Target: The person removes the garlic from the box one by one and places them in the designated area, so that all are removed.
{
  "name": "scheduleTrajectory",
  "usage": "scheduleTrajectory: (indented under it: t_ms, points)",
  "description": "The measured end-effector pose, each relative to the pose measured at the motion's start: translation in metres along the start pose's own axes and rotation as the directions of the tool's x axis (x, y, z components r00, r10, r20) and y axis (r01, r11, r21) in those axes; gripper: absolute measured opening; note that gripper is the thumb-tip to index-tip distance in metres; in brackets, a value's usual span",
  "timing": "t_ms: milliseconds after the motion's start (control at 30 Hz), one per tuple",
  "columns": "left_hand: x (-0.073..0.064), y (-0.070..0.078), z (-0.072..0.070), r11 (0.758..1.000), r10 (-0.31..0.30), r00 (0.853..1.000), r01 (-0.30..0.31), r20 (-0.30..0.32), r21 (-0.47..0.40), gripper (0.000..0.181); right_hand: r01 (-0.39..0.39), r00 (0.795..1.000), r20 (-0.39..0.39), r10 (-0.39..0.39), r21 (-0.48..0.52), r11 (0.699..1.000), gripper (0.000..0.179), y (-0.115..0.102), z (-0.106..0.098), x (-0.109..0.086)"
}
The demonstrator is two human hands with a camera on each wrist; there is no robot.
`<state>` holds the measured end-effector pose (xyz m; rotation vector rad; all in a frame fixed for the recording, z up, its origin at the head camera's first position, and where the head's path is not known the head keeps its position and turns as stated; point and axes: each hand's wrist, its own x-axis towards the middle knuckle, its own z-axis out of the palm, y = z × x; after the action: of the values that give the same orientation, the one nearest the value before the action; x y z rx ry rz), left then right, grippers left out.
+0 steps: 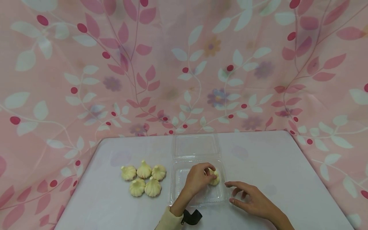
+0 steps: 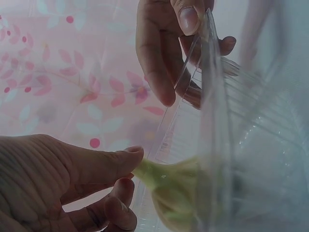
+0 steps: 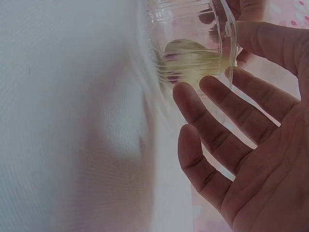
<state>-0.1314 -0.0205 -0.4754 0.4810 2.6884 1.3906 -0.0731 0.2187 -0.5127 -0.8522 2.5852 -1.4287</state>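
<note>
A clear plastic clamshell container [image 1: 201, 199] lies open in the middle of the table, its lid [image 1: 195, 145] folded back. My left hand [image 1: 209, 174] reaches into the tray and pinches a pale yellow dumpling [image 1: 215, 179] by its twisted top. In the left wrist view thumb and fingers of the left hand [image 2: 133, 169] hold the tip of the dumpling [image 2: 169, 188]. My right hand [image 1: 234, 191] rests with straight, spread fingers against the tray's right rim. The right wrist view shows the right hand [image 3: 217, 82] against the container wall [image 3: 193, 19], the dumpling [image 3: 188, 60] behind it.
Several more dumplings [image 1: 145, 179] sit in a cluster on the white table [image 1: 109, 204], left of the container. Pink leaf-patterned cloth [image 1: 184, 64] hangs behind and drapes down both sides of the table. A black strap [image 1: 192, 217] is on my left wrist.
</note>
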Motion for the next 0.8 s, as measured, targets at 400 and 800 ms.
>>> scheduleTrajectory:
  t_ms: [400, 800]
  points:
    - [-0.0006, 0.0010, -0.0017, 0.999, 0.032, 0.999, -0.031, -0.010, 0.031, 0.015, 0.023, 1.000, -0.008, -0.023, 0.003, 1.000, 0.046, 0.0000, 0.0003, 0.0001]
    - [-0.0023, 0.0020, -0.0025, 0.998, 0.042, 0.999, -0.041, -0.018, 0.053, 0.013, 0.009, 1.000, -0.004, -0.009, 0.000, 1.000, 0.046, -0.0013, 0.0003, -0.0002]
